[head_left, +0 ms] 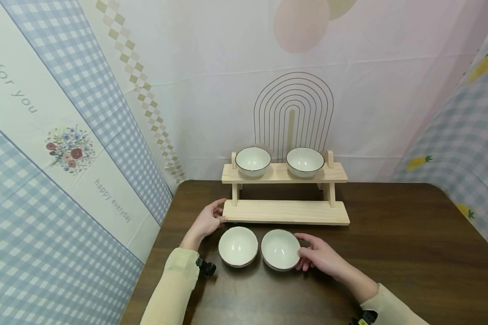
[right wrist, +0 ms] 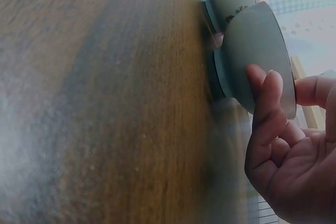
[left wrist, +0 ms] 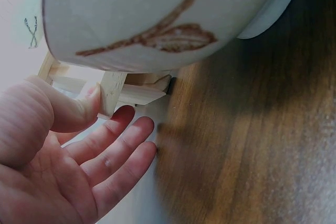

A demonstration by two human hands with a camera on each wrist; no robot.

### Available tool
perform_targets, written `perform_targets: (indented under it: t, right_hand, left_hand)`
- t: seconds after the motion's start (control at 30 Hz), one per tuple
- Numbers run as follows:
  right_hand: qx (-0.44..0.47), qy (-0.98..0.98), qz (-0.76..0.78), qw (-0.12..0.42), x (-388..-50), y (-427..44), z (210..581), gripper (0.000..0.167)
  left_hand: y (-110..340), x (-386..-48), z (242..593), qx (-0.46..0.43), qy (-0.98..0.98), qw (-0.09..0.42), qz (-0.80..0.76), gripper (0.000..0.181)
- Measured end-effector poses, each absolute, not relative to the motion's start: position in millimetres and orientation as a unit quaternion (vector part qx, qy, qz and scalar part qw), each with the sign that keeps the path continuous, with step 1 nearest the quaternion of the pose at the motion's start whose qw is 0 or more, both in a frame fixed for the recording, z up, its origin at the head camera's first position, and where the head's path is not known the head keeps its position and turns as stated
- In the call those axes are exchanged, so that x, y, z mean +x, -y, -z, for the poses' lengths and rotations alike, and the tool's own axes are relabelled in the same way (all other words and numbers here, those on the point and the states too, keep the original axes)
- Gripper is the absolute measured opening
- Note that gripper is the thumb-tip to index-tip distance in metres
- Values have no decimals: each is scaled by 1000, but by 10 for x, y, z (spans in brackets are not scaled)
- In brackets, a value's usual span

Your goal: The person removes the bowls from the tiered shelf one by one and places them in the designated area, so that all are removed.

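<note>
A two-tier wooden stand [head_left: 286,212] holds two white bowls [head_left: 253,160] [head_left: 305,161] on its upper board. My left hand [head_left: 207,220] is at the left end of the lower board, thumb and index finger on its edges; in the left wrist view the other fingers of this hand [left wrist: 84,161] extend loosely. Two more white bowls sit side by side on the table before the stand, a left one [head_left: 238,247] and a right one [head_left: 280,249]. My right hand [head_left: 319,256] grips the right one's side, with fingers against its outer wall [right wrist: 262,51] in the right wrist view.
The brown wooden table [head_left: 390,234] reaches back to a pale printed cloth [head_left: 211,113]. Blue checked cloth hangs at the left [head_left: 32,203] and right [head_left: 463,135]. In the left wrist view, a bowl with a brown branch pattern [left wrist: 157,19] is close above my left hand.
</note>
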State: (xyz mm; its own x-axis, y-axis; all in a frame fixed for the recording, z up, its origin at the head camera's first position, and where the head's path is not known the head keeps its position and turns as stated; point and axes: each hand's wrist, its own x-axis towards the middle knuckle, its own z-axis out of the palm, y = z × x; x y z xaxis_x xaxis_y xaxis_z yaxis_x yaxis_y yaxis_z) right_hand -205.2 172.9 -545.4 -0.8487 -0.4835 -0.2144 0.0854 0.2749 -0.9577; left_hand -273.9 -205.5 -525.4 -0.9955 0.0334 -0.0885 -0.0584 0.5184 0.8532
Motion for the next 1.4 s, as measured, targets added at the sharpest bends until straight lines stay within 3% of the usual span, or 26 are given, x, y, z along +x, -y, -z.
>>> perform_targets:
  t: [1.4]
  right_hand:
    - [-125, -802, 536, 234, -1868, -1626, 5361, 66]
  left_hand:
    - [2138, -2676, 5211, 4, -869, 57, -492, 65]
